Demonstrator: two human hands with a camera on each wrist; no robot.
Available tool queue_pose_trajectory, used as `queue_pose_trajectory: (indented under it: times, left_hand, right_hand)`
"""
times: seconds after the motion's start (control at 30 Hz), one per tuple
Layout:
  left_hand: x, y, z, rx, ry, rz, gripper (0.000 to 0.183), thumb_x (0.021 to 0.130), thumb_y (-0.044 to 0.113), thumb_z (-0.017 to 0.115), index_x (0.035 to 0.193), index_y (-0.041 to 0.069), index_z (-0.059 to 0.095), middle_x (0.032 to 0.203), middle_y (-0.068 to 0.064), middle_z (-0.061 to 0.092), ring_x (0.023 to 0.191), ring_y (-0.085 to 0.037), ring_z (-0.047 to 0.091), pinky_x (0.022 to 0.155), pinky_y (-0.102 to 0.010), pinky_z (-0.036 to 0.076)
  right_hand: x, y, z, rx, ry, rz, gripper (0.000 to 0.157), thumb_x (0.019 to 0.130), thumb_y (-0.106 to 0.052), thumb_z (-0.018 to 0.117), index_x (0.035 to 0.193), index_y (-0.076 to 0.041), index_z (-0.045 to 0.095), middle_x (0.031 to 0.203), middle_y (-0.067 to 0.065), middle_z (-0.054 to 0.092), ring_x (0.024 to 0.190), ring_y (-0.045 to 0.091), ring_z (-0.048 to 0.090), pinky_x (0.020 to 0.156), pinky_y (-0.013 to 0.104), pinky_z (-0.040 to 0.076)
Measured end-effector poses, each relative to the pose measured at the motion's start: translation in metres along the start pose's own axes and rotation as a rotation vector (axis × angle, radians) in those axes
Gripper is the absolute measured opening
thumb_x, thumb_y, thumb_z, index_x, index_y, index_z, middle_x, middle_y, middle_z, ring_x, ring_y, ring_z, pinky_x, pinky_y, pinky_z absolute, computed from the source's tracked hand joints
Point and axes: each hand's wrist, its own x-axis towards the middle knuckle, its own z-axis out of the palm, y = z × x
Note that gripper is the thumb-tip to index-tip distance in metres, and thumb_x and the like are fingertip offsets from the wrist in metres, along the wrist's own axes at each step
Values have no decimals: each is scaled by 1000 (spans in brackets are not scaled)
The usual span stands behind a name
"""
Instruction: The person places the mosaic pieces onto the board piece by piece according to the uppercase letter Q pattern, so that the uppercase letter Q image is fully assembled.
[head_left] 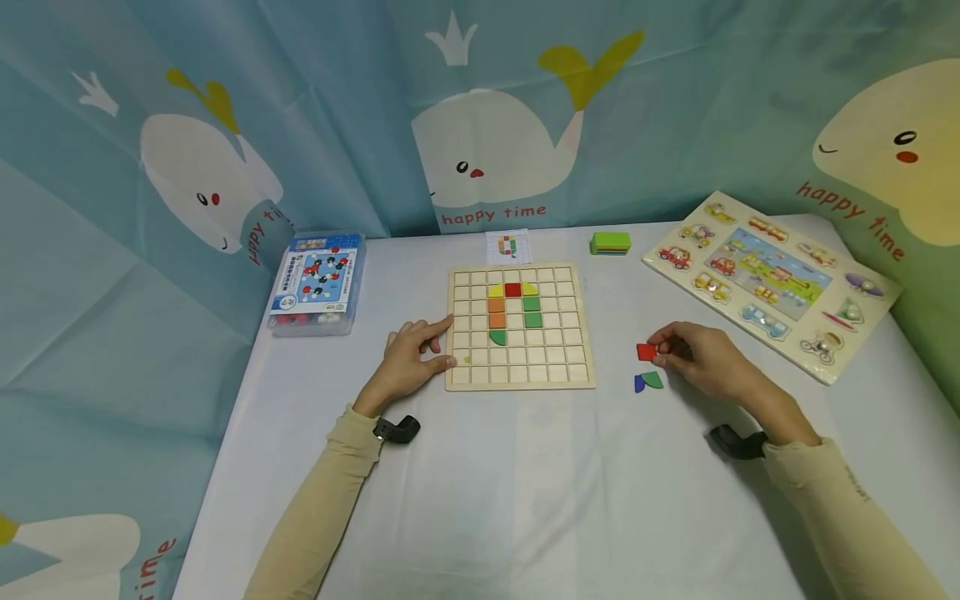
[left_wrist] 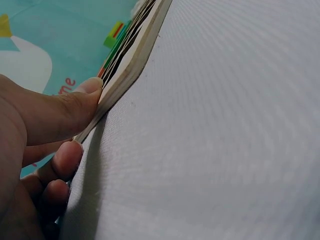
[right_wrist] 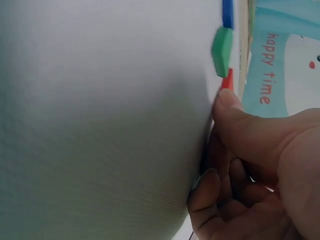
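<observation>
My left hand (head_left: pixel 408 357) rests at the left edge of a wooden grid board (head_left: pixel 551 375), index finger and thumb stretched apart against its rim. In the left wrist view the thumb (left_wrist: pixel 65 112) presses on the board's side (left_wrist: pixel 132 67). On the grid lie two yellow corner pieces, a red square (head_left: pixel 512 290), two orange squares (head_left: pixel 497 312), two green squares (head_left: pixel 532 312) and a green quarter-circle (head_left: pixel 498 337). To the right, my right hand (head_left: pixel 701 357) pinches a red square tile (head_left: pixel 646 352) between thumb and index finger. Just below it lie a green quarter-circle piece (head_left: pixel 652 380) and a small blue piece (head_left: pixel 639 383).
Behind the board lies a pattern card (head_left: pixel 507 247), with a stack of coloured blocks (head_left: pixel 611 243) to its right. A molecule-model box (head_left: pixel 315 283) stands at back left. A vehicle picture puzzle (head_left: pixel 772 283) occupies the back right. A whale-print curtain (head_left: pixel 360 108) closes off the back.
</observation>
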Motion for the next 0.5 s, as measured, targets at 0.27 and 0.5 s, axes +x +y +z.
queue_pose_trajectory:
  times: [0.27,0.5]
  left_hand:
    - [1,-2,1,4,2,11,73,91,24,85,156,14,55,88,-1,56,81,-17,39,83,-39,20]
    - [1,-3,1,-1,-4,7,73,91,25,85,157,14,54,89,-1,56,82,-17,38,84,-39,20]
  right_hand:
    - [4,-6,0,-45,-52,40,21,101,-4,70,119,6,65,105,16,70,93,25,63,80,33,55]
    - [4,-12,0,-39,-8,32,22,104,-4,66,123,8,66,112,22,72,96,30,67,87,50,58]
